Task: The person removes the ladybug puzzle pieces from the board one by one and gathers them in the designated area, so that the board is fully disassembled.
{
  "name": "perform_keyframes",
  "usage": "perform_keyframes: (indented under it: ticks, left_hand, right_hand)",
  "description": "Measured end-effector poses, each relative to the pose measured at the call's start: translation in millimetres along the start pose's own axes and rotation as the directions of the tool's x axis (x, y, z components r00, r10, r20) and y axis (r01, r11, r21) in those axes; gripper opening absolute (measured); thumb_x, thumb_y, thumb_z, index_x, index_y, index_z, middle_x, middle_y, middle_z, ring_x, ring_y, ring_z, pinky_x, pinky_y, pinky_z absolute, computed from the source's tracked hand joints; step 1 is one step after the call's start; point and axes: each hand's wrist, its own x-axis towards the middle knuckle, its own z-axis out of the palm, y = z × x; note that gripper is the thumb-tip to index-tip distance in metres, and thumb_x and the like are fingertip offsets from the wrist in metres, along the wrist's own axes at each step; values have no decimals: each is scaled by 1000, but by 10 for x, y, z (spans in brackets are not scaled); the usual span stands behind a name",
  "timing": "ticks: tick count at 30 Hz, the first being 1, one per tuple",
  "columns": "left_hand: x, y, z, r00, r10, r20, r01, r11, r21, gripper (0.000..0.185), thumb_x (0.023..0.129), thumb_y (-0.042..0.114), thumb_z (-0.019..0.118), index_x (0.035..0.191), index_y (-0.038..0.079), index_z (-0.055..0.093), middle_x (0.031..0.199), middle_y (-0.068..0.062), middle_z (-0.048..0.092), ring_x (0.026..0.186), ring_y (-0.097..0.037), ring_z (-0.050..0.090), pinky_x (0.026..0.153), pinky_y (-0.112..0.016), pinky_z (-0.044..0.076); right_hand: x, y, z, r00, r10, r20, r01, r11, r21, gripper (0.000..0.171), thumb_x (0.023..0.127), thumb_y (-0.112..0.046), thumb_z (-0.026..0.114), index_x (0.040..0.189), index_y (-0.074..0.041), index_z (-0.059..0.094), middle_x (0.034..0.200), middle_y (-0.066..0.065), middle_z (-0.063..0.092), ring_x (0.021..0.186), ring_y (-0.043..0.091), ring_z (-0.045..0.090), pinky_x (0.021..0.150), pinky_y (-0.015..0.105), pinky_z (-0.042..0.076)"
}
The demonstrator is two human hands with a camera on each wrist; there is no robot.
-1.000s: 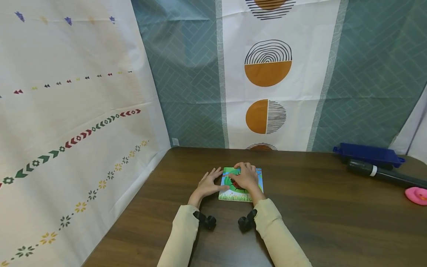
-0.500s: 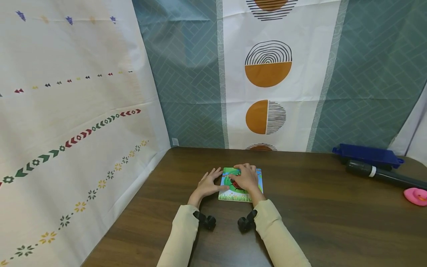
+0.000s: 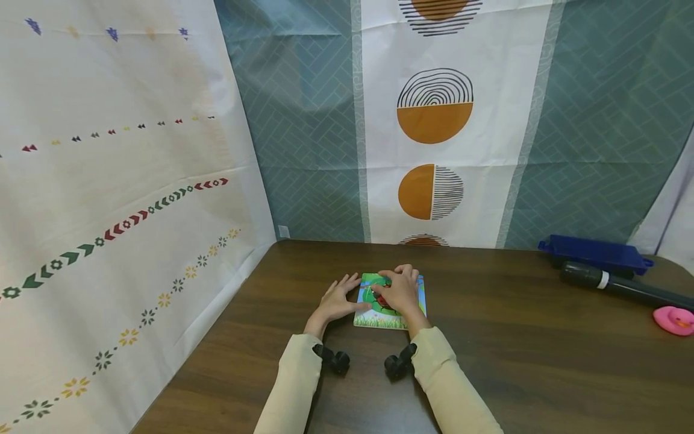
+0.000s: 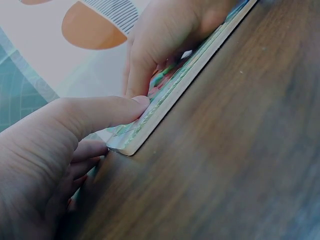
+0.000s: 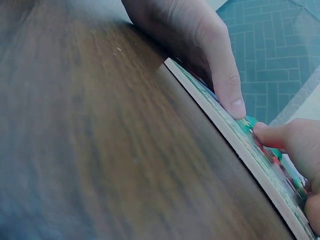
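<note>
A thin square wooden puzzle board with a ladybug on a green leaf and a grass border lies flat on the table. My left hand is at its left side, fingers spread and fairly straight; in the left wrist view its thumb rests on the board's top near a corner, with the other fingers beside the edge. Over the middle, my right hand bends its thumb and fingers onto the ladybug piece, pinching at it. That hand covers the board's upper right part, and the fingertips' exact hold is partly hidden.
At the table's back right stand a blue tray and a black cylindrical object with a white band. A pink rubber duck sits near the right edge. Patterned cloths hang behind and to the left of the brown table.
The whole head view has shifted very slightly. Both hands keep nearly the same place on the board; the right hand's fingers have moved only a little.
</note>
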Motion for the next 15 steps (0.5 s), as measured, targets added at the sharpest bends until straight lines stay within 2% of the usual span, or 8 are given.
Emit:
perform_keyframes:
  ticks: [3, 7, 15]
  left_hand:
    - [5, 2, -1, 1000, -4, -3, 4, 1000, 2, 77, 86, 35, 73, 149, 5, 41, 161, -11, 30, 152, -32, 19, 125, -54, 9]
    - [4, 4, -2, 1000, -5, -12, 5, 1000, 4, 77, 85, 35, 73, 149, 5, 41, 161, -10, 30, 152, -32, 19, 125, -54, 9]
    - [-9, 14, 2, 1000, 4, -13, -4, 1000, -1, 77, 85, 34, 74, 148, 4, 41, 160, -12, 31, 152, -33, 20, 125, -55, 10]
  right_hand:
    - [4, -2, 9, 1000, -3, -2, 3, 1000, -3, 45, 88, -38, 72, 127, -18, 67, 116, 13, 42, 102, 30, 30, 79, 41, 26]
    - [7, 4, 14, 1000, -21, 9, 22, 999, -37, 46, 88, -40, 71, 129, -20, 66, 113, 13, 49, 100, 30, 37, 87, 46, 33]
    - [16, 32, 16, 998, -48, 36, 53, 986, -160, 46, 89, -46, 67, 128, -21, 65, 112, 10, 61, 101, 31, 52, 104, 55, 36]
